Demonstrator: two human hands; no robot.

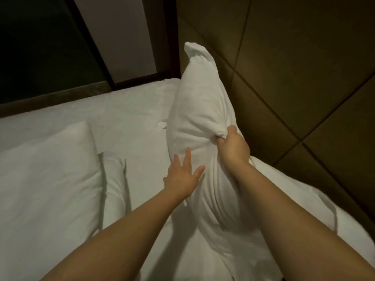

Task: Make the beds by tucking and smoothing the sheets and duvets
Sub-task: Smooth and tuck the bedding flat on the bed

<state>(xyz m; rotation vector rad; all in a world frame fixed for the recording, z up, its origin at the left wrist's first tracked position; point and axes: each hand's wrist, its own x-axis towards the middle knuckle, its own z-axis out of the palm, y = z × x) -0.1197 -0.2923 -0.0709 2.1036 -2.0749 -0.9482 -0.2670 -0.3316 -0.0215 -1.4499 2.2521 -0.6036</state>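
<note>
White pillow [198, 110] stands on end at the head of the bed. Its long axis runs from near the person up and away toward the padded headboard [294, 67], and its top corner is twisted to a point.

Right hand [233, 147]: fingers clenched on a bunch of the pillow's cloth at its right edge, roughly midway along the length. Most of the pillow lies to the left of this grip and beyond it.

Left hand [182, 177]: released, fingers spread and straight, laid against the near left face of the same pillow, lower than the right hand. It holds nothing.

Judgement: the pillow is being plumped or set in place. The next move depends on tipping the long axis down flat. The right hand carries the weight and the left is placed to steady or press.

Count:
- Hands: two.
- Pillows: two certain, the held one and a second pillow [46, 169] lying flat on the sheet [132, 118] to the left.
- A further white padded edge [114, 179] shows just beside the second pillow. Cannot tell if it is a third pillow.
- White bedding [288, 203] is bunched under the right forearm. Cannot tell if it is a duvet.
</note>
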